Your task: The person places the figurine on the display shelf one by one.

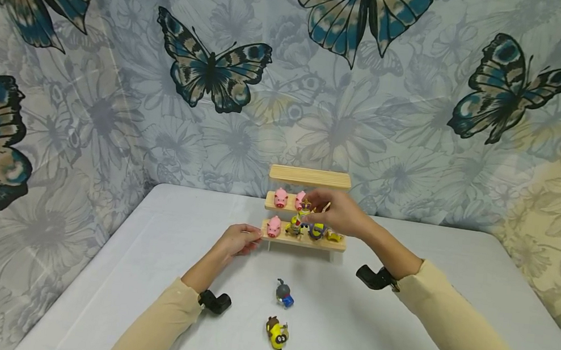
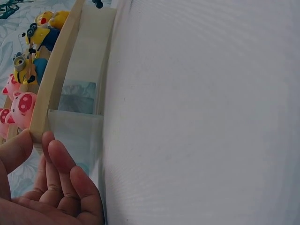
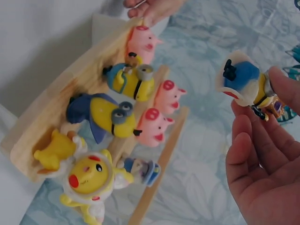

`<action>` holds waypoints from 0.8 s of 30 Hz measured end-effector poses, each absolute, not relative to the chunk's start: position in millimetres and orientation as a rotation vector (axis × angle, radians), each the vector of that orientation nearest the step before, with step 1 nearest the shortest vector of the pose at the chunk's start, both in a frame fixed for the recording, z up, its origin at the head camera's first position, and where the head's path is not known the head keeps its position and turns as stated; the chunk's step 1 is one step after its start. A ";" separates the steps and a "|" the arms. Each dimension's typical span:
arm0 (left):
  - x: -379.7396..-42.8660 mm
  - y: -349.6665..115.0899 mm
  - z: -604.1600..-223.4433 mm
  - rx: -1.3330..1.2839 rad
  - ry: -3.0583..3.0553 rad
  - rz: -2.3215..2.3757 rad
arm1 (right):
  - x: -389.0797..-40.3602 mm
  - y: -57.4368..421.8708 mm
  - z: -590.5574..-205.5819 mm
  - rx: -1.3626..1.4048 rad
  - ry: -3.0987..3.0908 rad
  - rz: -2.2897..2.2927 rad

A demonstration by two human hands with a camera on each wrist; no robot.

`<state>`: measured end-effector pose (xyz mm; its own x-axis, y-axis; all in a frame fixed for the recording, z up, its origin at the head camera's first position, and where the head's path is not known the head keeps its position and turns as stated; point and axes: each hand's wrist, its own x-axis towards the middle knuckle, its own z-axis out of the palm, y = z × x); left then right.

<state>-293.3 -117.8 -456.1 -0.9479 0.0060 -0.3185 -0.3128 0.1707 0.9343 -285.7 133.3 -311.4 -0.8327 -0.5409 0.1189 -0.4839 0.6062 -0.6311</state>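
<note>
My left hand pinches the left end of the lowest board of a wooden tiered display stand, thumb above and fingers beneath. In front of the middle tier, my right hand holds a minion figurine with a blue body and a pale cape, off the boards. On the lowest board stand a pink pig, a minion with a guitar, a goggled minion and a yellow figure with a white hood. Two pigs and a small blue-hatted figure are on the middle tier.
On the white table in front of the stand lie a grey-and-blue figurine and a yellow figurine with a brown top. A butterfly-patterned cloth hangs behind the table. The stand's top board rises at the back.
</note>
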 end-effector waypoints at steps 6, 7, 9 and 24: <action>-294.1 -118.1 -456.8 -0.291 2.184 1.862 | -298.4 134.4 -307.4 -0.920 2.808 -1.058; -294.3 -118.1 -456.8 -0.292 2.182 1.864 | -301.2 134.9 -306.2 -0.932 2.818 -1.059; -294.3 -117.9 -456.4 -0.294 2.178 1.864 | -306.4 136.6 -303.4 -0.940 2.837 -1.052; -295.2 -117.8 -455.9 -0.299 2.198 1.852 | -341.2 137.7 -291.5 -0.820 2.878 -1.007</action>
